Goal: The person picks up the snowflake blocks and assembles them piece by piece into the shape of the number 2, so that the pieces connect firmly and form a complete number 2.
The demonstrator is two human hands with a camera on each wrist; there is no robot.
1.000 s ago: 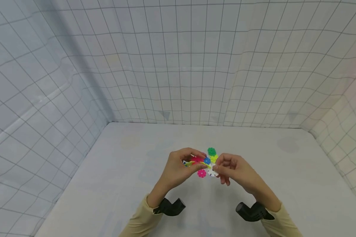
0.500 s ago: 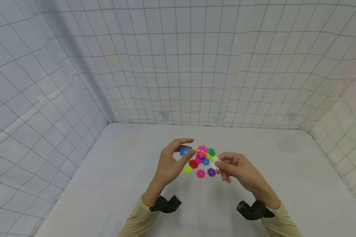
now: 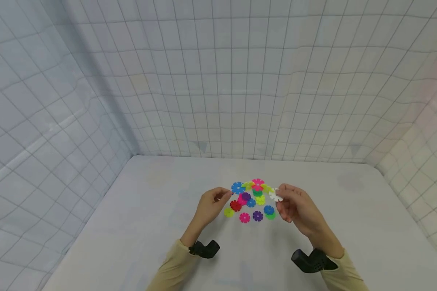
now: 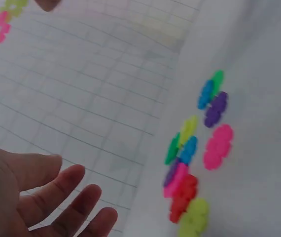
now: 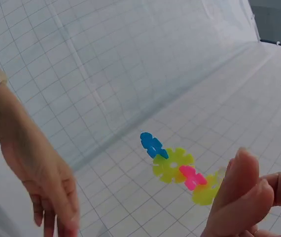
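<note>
1. A chain of slotted discs [image 3: 257, 184] — blue, yellow, pink, yellow, white — is held in the air above the table [image 3: 138, 234].
2. The right hand [image 3: 298, 208] pinches the white end disc [image 3: 275, 196].
3. The left hand [image 3: 209, 206], fingers relaxed and holding nothing, is apart from the blue end disc [image 3: 238, 188].
4. Loose coloured discs [image 3: 251, 203] lie below, some overlapping.
5. Gridded sheeting [image 3: 218, 89] stands behind.

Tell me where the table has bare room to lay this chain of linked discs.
Bare table lies left of the left hand, right of the right hand, and behind the chain, before the gridded back sheet. Between the two it is crowded: loose discs lie close together, some overlapping.
</note>
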